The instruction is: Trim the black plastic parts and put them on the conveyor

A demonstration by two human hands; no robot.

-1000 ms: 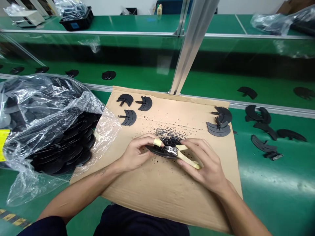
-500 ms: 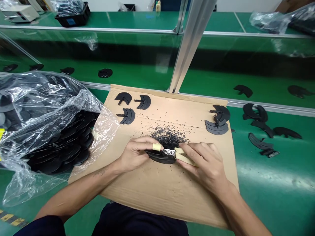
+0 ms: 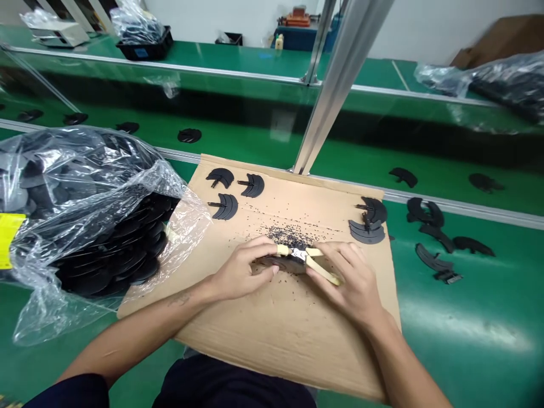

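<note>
My left hand (image 3: 249, 269) is closed on a black curved plastic part (image 3: 283, 262), gripping it by its left end, thumb in front. Yellow tape wraps one of its fingertips. In my right hand (image 3: 351, 277) are nippers (image 3: 323, 268) with cream handles; the handles are spread, and the metal head is at the top edge of the part. Behind the part lies a heap of small black clippings (image 3: 293, 233), scattered over the cardboard sheet (image 3: 272, 334). The part's far side is hidden.
Left of the cardboard, a clear plastic bag (image 3: 80, 170) bulges with stacked black parts (image 3: 114, 255). Several curved parts (image 3: 225, 207) lie at the cardboard's back left, others (image 3: 368, 231) at its right. More pieces (image 3: 433, 258) rest on the green table. A metal post (image 3: 335, 85) rises behind.
The camera view has tilted up a little. The black part has turned in my left hand, whose thumb now shows across its front. The nippers' handles are spread wider.
</note>
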